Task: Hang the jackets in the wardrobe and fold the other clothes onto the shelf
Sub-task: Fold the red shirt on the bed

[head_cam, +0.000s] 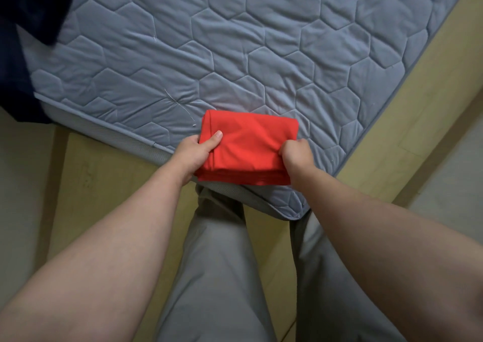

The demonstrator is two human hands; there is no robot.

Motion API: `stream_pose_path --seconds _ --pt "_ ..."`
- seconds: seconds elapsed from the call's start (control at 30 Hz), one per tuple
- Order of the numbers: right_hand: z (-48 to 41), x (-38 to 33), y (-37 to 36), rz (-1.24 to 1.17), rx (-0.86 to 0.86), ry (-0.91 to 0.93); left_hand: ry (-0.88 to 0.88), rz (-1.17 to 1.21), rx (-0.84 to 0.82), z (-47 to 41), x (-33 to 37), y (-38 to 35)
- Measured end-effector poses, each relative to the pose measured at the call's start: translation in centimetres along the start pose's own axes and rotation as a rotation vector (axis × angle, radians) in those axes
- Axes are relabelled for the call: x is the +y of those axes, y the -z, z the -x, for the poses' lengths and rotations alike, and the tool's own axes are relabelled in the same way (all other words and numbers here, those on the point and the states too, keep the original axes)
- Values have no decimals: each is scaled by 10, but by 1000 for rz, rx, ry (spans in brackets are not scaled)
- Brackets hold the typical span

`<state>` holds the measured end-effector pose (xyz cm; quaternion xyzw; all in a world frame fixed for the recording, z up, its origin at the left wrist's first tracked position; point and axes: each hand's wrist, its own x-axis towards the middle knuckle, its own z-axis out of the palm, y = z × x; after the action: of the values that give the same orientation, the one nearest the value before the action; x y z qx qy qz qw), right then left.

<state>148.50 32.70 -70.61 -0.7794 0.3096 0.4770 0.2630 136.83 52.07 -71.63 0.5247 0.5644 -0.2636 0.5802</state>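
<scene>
A red garment [248,145], folded into a small thick rectangle, lies at the near corner of the grey quilted mattress [235,48]. My left hand [197,150] grips its left edge, thumb on top and fingers underneath. My right hand [296,154] grips its right edge with curled fingers. The near folded edge of the garment sticks out slightly past the mattress corner.
A dark navy garment [28,28] hangs over the far left corner of the mattress. The mattress sits on a pale wooden bed frame [407,122] that runs along its right and near sides. My grey-trousered legs [222,263] stand against the corner.
</scene>
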Motion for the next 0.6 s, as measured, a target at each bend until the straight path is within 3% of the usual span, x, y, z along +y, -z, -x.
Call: stream_pose_path --seconds 0.23,0.4,0.6 --pt "125 -53 36 -23 2 53 15 97 -22 105 56 48" --pt "226 -96 62 142 53 296 -49 188 -53 202 103 105" --pt "328 -151 92 201 246 554 -287 190 -66 290 157 166"
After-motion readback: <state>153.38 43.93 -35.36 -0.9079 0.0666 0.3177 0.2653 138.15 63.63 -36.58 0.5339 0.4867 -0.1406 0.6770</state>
